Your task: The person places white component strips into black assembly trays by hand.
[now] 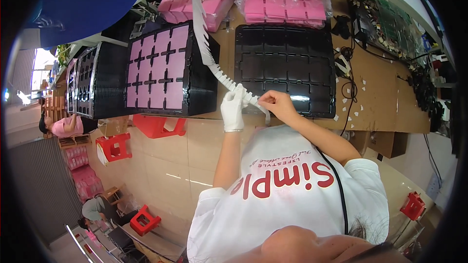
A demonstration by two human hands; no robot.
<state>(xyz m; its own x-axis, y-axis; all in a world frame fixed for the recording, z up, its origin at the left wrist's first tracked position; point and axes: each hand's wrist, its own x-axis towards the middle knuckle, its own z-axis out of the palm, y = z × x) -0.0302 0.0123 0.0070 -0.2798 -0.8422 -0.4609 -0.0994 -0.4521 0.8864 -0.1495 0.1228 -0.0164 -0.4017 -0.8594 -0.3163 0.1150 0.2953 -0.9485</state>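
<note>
A long white strip (200, 24) with comb-like tabs along its edge hangs down from the top and curves toward my hands; I cannot tell what it is made of. My left hand (232, 111), in a white glove, is closed on the strip near its lower part. Bare, my right hand (279, 106) pinches with thumb and forefinger at the tabs just right of the glove. The strip's loose end bends down past my hands near the table edge. Behind them lies a black compartment tray (285, 61); whether its pockets hold anything is hard to see.
To the left stands a tall stack of black trays (204, 75) with pink pads (151, 48); more stacked trays (105, 80) lie beyond. Pink packs in clear plastic (282, 5) line the back. Black cables (348, 63) and white scraps are on the right, near green circuit boards (390, 19).
</note>
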